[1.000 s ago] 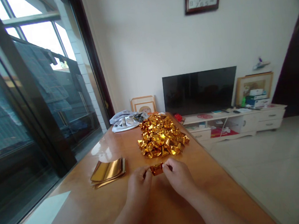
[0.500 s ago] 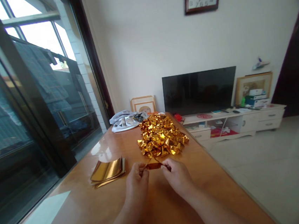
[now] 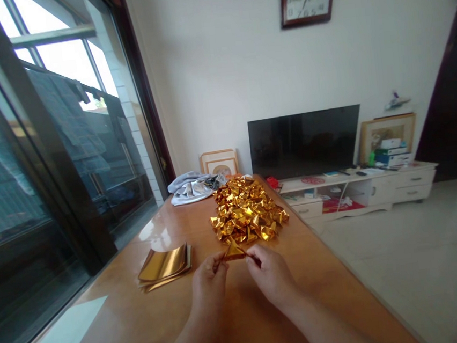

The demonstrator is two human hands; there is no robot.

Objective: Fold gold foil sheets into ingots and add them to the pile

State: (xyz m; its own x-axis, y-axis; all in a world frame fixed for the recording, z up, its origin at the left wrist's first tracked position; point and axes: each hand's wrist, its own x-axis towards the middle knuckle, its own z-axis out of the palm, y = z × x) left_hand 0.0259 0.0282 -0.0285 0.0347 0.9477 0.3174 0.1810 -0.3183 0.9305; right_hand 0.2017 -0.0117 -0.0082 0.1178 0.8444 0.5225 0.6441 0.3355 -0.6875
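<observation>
My left hand (image 3: 208, 284) and my right hand (image 3: 271, 276) pinch the two ends of a small folded gold foil piece (image 3: 234, 252) just above the wooden table (image 3: 243, 321). Right behind it lies a big pile of folded gold foil pieces (image 3: 246, 211). A stack of flat gold foil sheets (image 3: 165, 262) rests on the table to the left of my left hand.
A grey cloth bundle (image 3: 191, 186) sits at the table's far end. A glass sliding door (image 3: 41, 157) runs along the left. Beyond the table stand a TV (image 3: 305, 141) on a low white cabinet (image 3: 359, 188) and open tiled floor on the right.
The gold piece between my fingers was pulled flatter, then folded up into a small peaked shape. My hands stayed in place and the camera tilted slightly.
</observation>
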